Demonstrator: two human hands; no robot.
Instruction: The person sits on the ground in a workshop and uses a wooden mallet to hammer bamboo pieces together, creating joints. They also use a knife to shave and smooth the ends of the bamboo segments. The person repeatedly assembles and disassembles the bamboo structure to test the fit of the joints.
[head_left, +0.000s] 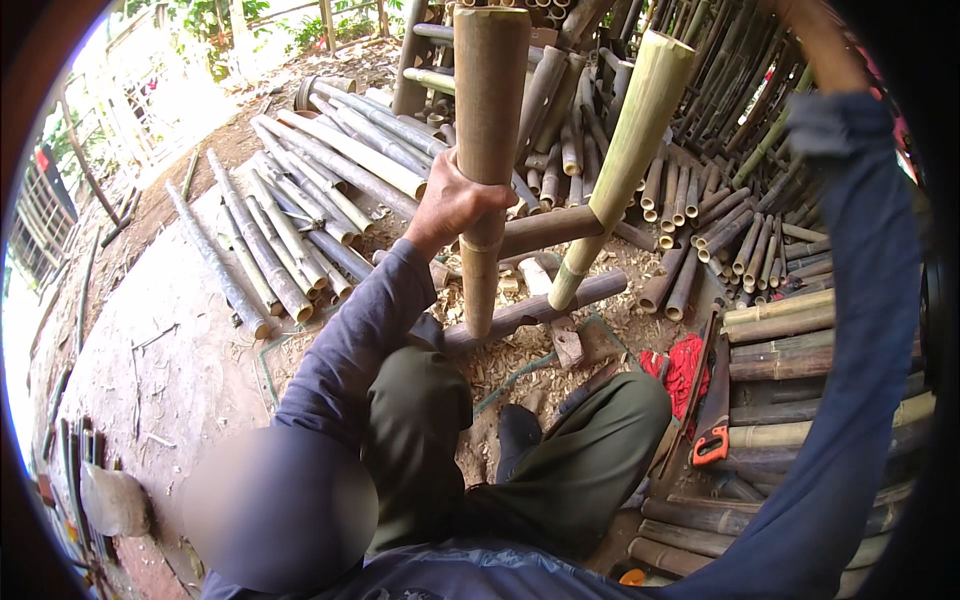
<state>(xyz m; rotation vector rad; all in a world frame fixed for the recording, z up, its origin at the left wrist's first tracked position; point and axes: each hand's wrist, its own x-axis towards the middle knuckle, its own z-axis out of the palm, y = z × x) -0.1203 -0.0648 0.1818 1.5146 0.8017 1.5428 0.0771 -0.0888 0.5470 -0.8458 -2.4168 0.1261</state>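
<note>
Left hand (pixel 462 203) has its fingers clamped round a brown bamboo post (pixel 492 95), standing near upright in front of the person, between the knees and the pole stacks. Right arm (pixel 865 240) is raised at the right edge; its hand is out of frame, so can't tell its fingers. Pale bamboo post (pixel 632 145) leans right of the brown one, with a crossbar (pixel 548 232) running between them. Dark pole (pixel 560 303) lies low across a wooden block (pixel 567 346); can't tell if the brown post's foot touches it. Saw (pixel 715 400) sits right, near a red bundle (pixel 688 368)
</note>
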